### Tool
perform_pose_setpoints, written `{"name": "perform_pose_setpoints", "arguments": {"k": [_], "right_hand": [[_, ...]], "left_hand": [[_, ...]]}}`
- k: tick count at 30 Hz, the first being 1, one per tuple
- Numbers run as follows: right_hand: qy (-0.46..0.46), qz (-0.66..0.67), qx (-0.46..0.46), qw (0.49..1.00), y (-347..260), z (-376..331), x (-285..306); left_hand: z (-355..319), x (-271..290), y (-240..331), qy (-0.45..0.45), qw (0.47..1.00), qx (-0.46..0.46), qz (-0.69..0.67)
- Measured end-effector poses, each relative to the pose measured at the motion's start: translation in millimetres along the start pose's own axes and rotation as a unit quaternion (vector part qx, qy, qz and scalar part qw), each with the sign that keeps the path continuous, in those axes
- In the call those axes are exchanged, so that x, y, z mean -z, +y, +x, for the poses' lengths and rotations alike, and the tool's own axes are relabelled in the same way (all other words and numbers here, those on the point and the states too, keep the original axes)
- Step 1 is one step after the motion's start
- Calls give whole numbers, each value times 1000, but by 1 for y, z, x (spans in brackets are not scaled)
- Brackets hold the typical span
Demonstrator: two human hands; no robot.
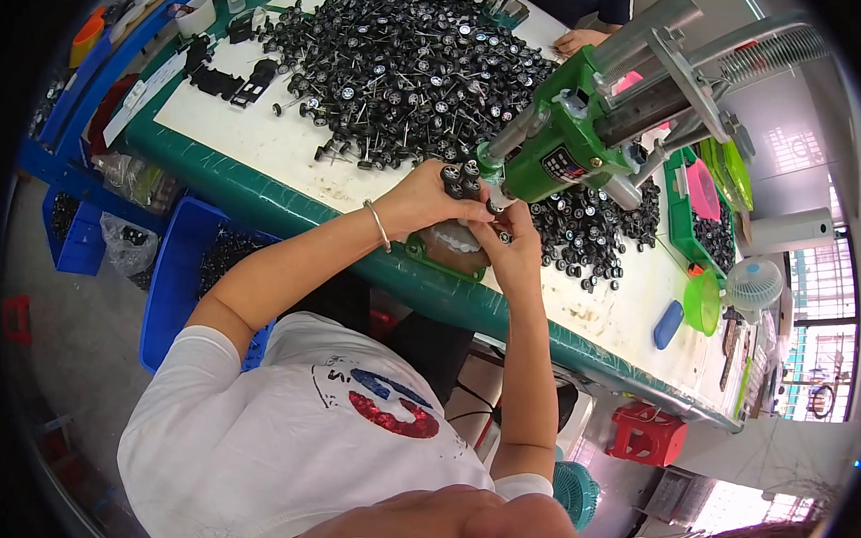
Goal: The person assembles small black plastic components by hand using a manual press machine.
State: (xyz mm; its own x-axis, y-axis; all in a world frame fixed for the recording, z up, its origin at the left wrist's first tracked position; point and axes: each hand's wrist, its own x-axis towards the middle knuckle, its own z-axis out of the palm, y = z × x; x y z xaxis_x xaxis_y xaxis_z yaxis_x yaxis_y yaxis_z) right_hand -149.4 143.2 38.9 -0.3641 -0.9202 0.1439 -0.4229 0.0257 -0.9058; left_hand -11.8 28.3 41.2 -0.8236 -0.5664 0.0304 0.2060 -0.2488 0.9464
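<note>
A green bench press (pixel 560 131) leans over the table edge, its lower end close above my fingers. My left hand (pixel 419 197) is closed around several small black toy wheels (pixel 461 180) with silvery hubs, bunched by its thumb and forefinger. Just right of it, my right hand (pixel 518 258) pinches a black toy wheel (pixel 505 237) under the press. The fingertips of both hands nearly meet there, and they partly hide the small parts at the press tip. Below the hands sits the press's green base (pixel 440 268), with a clear, whitish piece on it.
A large heap of black wheels on metal axles (pixel 409 69) covers the table beyond the press. Black plastic chassis parts (pixel 230 80) lie at left. A blue bin (pixel 176 270) stands below the edge. Another person's hand (pixel 581 41) rests across the table. At right are a green bowl (pixel 701 302) and a fan (pixel 754 283).
</note>
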Motion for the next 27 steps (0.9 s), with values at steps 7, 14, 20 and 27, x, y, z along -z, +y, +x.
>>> {"name": "perform_pose_setpoints", "arguments": {"k": [7, 14, 20, 27], "right_hand": [[93, 62, -41, 993, 1, -8, 32], [192, 233, 52, 952, -55, 31, 109], [138, 352, 127, 917, -145, 103, 135], [229, 325, 150, 905, -162, 110, 112]], "left_hand": [[5, 0, -2, 35, 999, -16, 23], [8, -1, 16, 7, 989, -22, 144], [6, -2, 13, 28, 989, -24, 142], [9, -2, 9, 8, 990, -42, 137]]}}
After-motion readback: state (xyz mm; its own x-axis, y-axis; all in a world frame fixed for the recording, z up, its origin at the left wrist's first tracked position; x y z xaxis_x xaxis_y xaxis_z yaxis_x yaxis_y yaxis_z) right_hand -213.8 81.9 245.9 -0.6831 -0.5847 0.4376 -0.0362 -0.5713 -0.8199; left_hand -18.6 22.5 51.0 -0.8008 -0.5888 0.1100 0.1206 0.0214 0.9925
